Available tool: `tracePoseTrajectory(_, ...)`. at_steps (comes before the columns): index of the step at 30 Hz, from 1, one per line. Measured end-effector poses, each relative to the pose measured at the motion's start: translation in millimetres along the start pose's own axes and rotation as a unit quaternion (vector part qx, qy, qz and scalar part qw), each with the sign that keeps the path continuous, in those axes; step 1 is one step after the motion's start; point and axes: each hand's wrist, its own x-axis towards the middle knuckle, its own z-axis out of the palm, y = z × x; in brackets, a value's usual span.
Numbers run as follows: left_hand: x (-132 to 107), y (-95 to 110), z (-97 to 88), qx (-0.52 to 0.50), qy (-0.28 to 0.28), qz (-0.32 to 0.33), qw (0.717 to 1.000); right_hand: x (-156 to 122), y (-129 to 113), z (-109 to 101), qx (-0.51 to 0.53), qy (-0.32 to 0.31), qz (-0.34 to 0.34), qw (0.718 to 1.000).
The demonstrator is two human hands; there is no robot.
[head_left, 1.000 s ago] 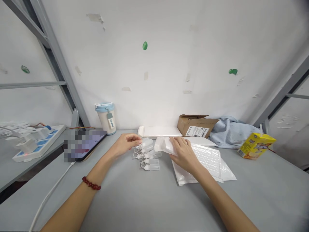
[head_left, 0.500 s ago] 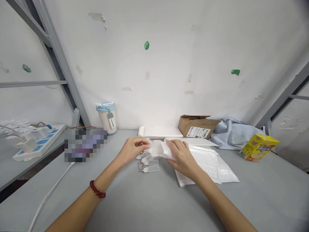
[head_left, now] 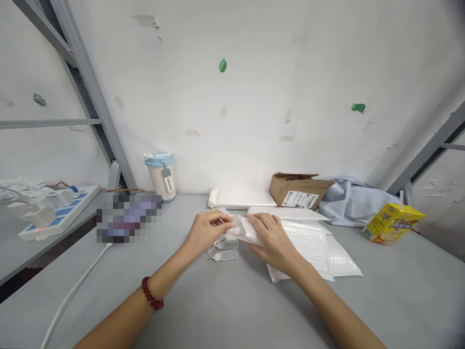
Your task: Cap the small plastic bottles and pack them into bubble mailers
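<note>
My right hand (head_left: 273, 238) grips a white bubble mailer bag (head_left: 249, 230) with its mouth turned left. My left hand (head_left: 209, 230) is pinched at that mouth, fingers closed on a small clear squeeze bottle that is mostly hidden in the opening. Several more small clear bottles (head_left: 225, 249) with tethered caps lie on the grey table just below both hands. A stack of flat white bubble mailers (head_left: 327, 254) lies under and to the right of my right wrist.
At the back stand a blue-lidded cup (head_left: 162, 177), a white foam stack (head_left: 241, 198), an open cardboard box (head_left: 298, 190) and a blue cloth (head_left: 358, 201). A yellow carton (head_left: 394, 224) sits far right. A power strip (head_left: 54, 211), a blurred screen and a white cable (head_left: 72, 293) lie left.
My left hand has moved right from the bottle pile to the bag's mouth with a bottle. My right hand has drawn the bag slightly left and closer.
</note>
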Motion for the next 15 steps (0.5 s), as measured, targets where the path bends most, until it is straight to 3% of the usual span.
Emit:
tracePoseTrajectory(6, -1, 1, 0.6, -0.018, -0.057, 0.006, 0.998, -1, -1, 1, -0.01, -0.001, -0.008, 1.0)
tracePoseTrajectory(11, 4, 10, -19.1, 0.019, -0.06, -0.031, 0.998, 0, 8, -1, -0.058, 0.015, 0.009, 0.998)
tracePoseTrajectory(13, 7, 10, -31.5, 0.068, -0.112, -0.062, 0.989, 1, 12, -2, -0.07, 0.018, 0.021, 0.997)
tracePoseTrajectory(15, 9, 7, -42.7, 0.131, -0.204, -0.109, 0.964, 0, 15, -3, -0.079, 0.02, 0.031, 0.996)
